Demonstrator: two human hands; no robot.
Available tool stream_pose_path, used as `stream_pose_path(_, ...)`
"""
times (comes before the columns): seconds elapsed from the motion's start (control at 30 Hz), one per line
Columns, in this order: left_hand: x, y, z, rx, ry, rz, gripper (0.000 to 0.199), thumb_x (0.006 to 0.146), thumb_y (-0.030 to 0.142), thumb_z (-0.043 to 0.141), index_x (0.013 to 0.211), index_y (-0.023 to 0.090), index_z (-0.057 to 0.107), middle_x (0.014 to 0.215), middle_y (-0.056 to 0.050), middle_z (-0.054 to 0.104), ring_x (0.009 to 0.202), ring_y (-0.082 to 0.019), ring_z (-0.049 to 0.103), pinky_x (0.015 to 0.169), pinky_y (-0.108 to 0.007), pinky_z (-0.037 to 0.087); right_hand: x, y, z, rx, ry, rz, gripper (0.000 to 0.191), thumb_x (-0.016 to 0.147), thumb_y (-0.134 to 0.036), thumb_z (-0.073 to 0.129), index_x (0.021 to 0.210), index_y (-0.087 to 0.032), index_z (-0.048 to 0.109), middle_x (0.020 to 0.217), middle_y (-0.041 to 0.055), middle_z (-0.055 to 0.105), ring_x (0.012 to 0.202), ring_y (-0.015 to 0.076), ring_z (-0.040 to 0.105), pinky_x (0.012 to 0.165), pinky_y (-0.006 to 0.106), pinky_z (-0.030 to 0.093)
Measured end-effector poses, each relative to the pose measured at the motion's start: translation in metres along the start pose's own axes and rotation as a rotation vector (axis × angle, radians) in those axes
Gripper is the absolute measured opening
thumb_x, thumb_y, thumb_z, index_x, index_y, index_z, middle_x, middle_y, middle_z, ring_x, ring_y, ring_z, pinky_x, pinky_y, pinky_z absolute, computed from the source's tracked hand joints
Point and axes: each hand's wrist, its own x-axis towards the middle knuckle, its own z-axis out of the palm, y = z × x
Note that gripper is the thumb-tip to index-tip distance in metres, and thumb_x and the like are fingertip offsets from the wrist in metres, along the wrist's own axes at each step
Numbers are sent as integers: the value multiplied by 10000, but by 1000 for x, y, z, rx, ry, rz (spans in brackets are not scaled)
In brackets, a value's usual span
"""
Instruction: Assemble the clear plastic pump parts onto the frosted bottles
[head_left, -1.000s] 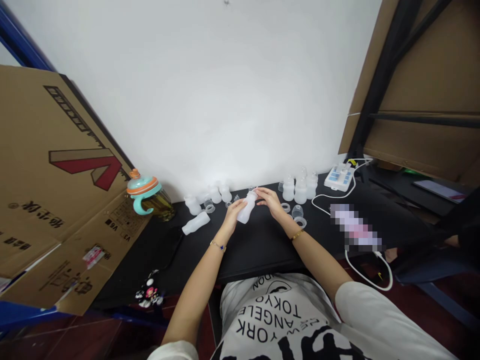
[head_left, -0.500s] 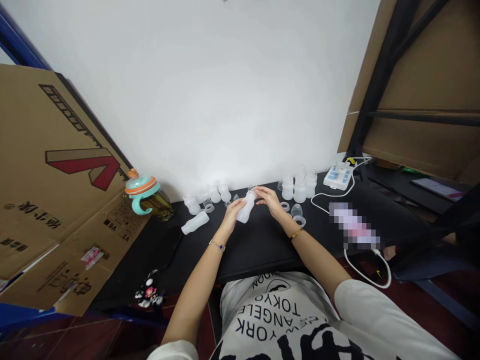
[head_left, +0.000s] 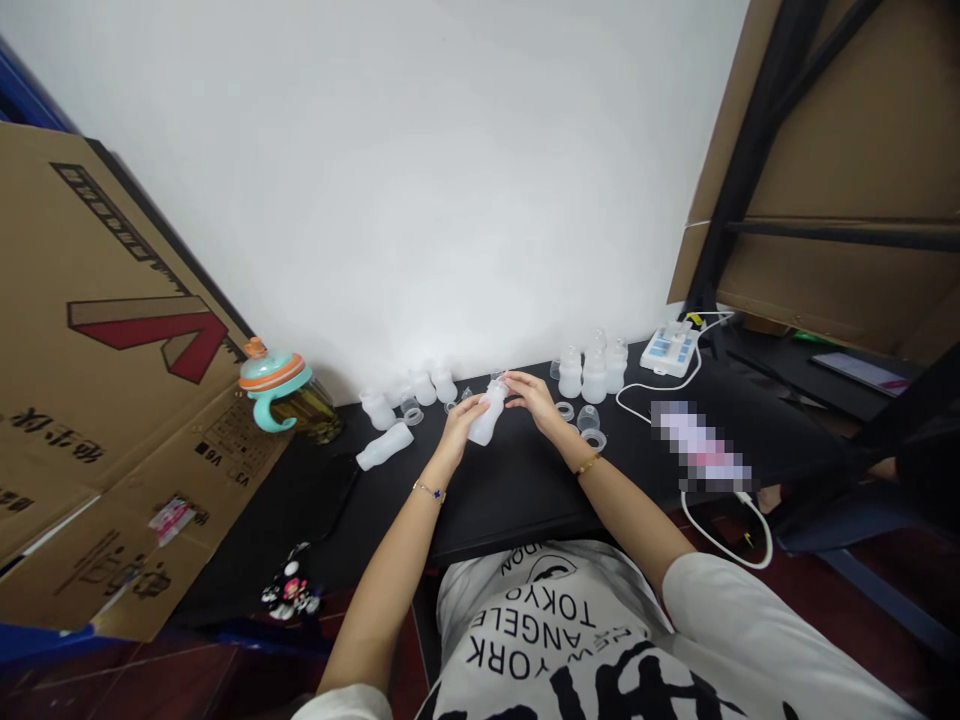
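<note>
A small frosted baby bottle [head_left: 484,424] is tilted above the black table, its neck pointing away from me. My left hand [head_left: 456,432] is closed around its body. At the neck, the fingers of my right hand [head_left: 535,400] pinch the clear top part, whose details are too small to make out. On the left lies another frosted bottle [head_left: 385,446] on its side, with an open bottle [head_left: 377,411] upright behind it. A clear cap [head_left: 412,410] stands nearby. To the right of my hands are bottles with teats [head_left: 595,378], a clear dome cap [head_left: 589,418] and a collar ring [head_left: 594,440].
A jug with a turquoise lid [head_left: 285,398] stands at the left, beside a big cardboard box [head_left: 127,400]. A power strip [head_left: 670,348] with a white cable sits at the back right, near a blurred-out object [head_left: 699,446]. A keychain charm [head_left: 290,592] hangs at the front left edge.
The view has shifted slightly, so everything sits a little further left. Both hands keep their hold on the bottle; the right fingers have barely moved at its top.
</note>
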Motion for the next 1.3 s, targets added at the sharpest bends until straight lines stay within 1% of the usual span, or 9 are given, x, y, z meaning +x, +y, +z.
stream_pose_path(0.17,2,-3,-1,8,5,-6,468,683,458,851,1042,162,806,972,-76,760,848,-215,665,718,-282,462,0,1,0,-11,-3,-3,317,705,-371,815,966,-194,785,1046,77,766,799,173,684,586,246,603)
stream_pose_path(0.4,2,-3,0,-2,11,-3,459,682,455,851,1027,156,805,938,-74,759,817,-204,661,702,-277,461,1,1,-1,2,-13,-11,309,711,-371,815,961,-191,791,1033,79,767,810,176,683,592,248,608)
stream_pose_path(0.57,4,-4,-1,-11,29,-2,449,667,452,865,1010,167,810,949,-76,766,844,-218,674,731,-289,483,1,2,-1,14,-12,2,297,722,-360,814,963,-189,788,1028,82,768,824,186,690,608,266,618)
stream_pose_path(0.83,4,-5,-2,3,28,20,444,687,460,854,1020,169,808,970,-75,766,866,-224,679,751,-293,494,-1,-1,0,8,-15,-2,323,719,-381,823,977,-192,783,1063,83,766,851,192,695,643,277,631)
stream_pose_path(1.17,0,1,2,54,40,44,463,677,462,854,1023,159,804,977,-82,763,897,-239,676,762,-306,499,-1,-2,1,-45,4,15,333,718,-396,816,971,-186,762,1019,80,761,814,182,703,606,255,615)
stream_pose_path(1.3,-2,3,4,66,40,55,459,663,457,867,1009,162,803,977,-89,767,903,-256,684,789,-329,507,-1,-2,0,-57,22,20,333,712,-388,816,965,-179,764,956,69,758,769,170,696,558,236,597)
